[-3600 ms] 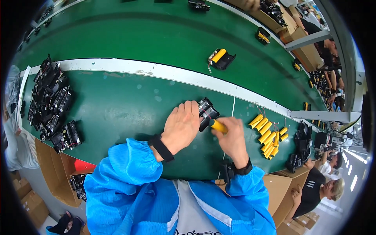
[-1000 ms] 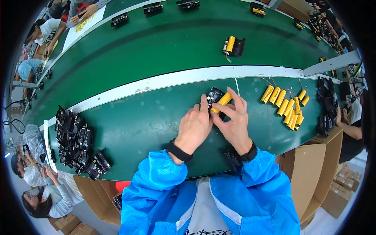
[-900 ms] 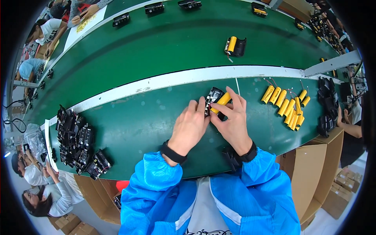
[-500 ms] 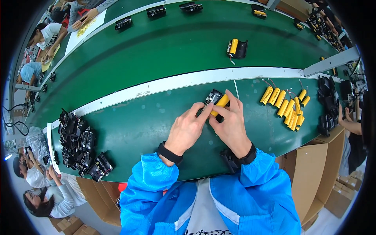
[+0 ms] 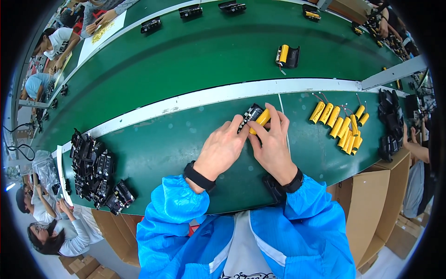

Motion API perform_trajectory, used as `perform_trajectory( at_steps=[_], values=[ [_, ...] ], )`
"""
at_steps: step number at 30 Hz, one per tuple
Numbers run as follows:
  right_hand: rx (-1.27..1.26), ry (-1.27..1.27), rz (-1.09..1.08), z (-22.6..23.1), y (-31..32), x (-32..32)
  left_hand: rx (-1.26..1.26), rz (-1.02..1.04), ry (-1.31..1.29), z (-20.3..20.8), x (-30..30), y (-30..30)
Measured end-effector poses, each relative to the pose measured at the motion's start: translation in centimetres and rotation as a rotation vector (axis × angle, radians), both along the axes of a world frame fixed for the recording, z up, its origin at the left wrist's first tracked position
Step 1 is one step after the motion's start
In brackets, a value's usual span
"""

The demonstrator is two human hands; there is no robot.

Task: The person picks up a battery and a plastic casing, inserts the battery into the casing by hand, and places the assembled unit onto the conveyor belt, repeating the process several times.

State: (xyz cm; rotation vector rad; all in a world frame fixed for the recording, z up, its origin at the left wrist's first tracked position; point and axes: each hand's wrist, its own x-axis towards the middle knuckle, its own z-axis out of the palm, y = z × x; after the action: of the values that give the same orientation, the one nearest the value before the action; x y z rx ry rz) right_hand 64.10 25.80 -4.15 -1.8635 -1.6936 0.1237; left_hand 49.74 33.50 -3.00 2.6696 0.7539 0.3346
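My left hand [image 5: 222, 148] grips a small black plastic holder [image 5: 249, 116] over the green table [image 5: 153, 153]. Against the holder, my right hand [image 5: 272, 142] pinches a yellow cylindrical cell [image 5: 260, 121]. Both hands meet near the white strip [image 5: 195, 100] that divides the table from the belt. A loose row of several more yellow cells [image 5: 341, 123] with wires lies to the right of my right hand. Blue sleeves and black wristbands cover my forearms.
A pile of black holders [image 5: 95, 169] lies at the left. More black parts [image 5: 389, 123] stack at the right edge. On the green belt [image 5: 195, 51] sit a holder with a yellow cell [image 5: 287, 56] and other black units [image 5: 151, 24]. Other people sit at the left and right. Cardboard boxes [image 5: 367, 209] stand below.
My hands have stayed together on the holder and cell, turning them slightly. The holder with a yellow cell on the belt has drifted to the right as my head shifted.
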Motion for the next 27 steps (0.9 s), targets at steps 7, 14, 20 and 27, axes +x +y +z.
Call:
perform_trajectory(
  at_steps=[7,14,20,27],
  values=[
    [-0.041,0.143,0.053,0.8,1.1,-0.2,-0.052,-0.069,-0.095,-0.1,-0.9,1.1],
    [-0.074,0.282,0.141,0.9,1.3,0.8,-0.524,0.186,-0.258,0.0,0.2,1.3],
    [-0.045,0.332,0.164,0.9,1.3,0.1,-0.552,0.303,-0.130,-1.3,1.4,1.4],
    [-0.075,0.223,0.235,-0.6,1.3,0.5,-0.528,0.409,-0.249,-2.6,2.3,0.6]
  ],
)
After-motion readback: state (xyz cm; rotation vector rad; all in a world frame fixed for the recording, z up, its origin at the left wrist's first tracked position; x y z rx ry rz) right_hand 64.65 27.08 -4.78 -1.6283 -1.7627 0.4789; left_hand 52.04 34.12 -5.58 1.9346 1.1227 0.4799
